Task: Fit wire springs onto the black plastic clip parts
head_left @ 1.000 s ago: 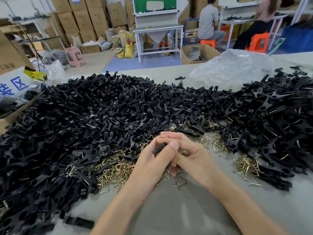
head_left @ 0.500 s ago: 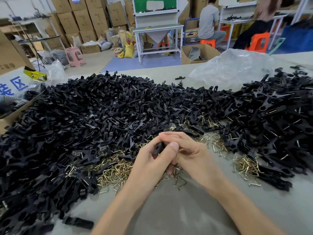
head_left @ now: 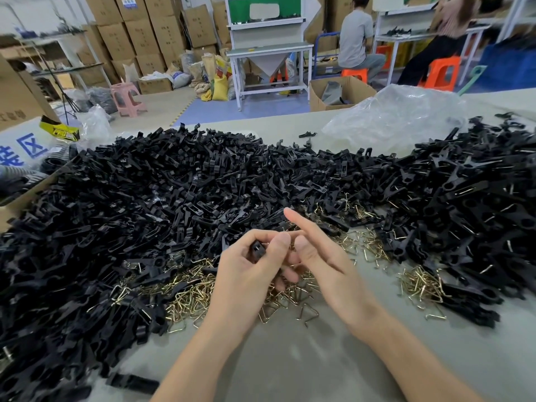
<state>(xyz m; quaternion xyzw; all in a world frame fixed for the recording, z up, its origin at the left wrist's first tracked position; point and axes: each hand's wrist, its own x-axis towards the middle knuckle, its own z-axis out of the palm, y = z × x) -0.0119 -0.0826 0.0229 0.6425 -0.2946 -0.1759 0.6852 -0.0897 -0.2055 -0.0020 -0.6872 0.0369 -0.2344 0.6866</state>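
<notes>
My left hand grips a black plastic clip part between thumb and curled fingers, just above the table. My right hand is beside it, its index finger stretched up and away, its thumb near a small brass wire spring at the clip's end. Whether the right thumb pinches the spring is hidden. A big heap of black clip parts covers the table's left and middle. Loose brass wire springs lie under and around my hands.
A second heap of clips with springs fitted lies at the right, with a small spring pile before it. A crumpled clear plastic bag lies at the back right. A cardboard box stands at the left. Bare grey tabletop lies near me.
My hands have parted a little. The right index finger has lifted and straightened, and the clip in my left hand is now more exposed.
</notes>
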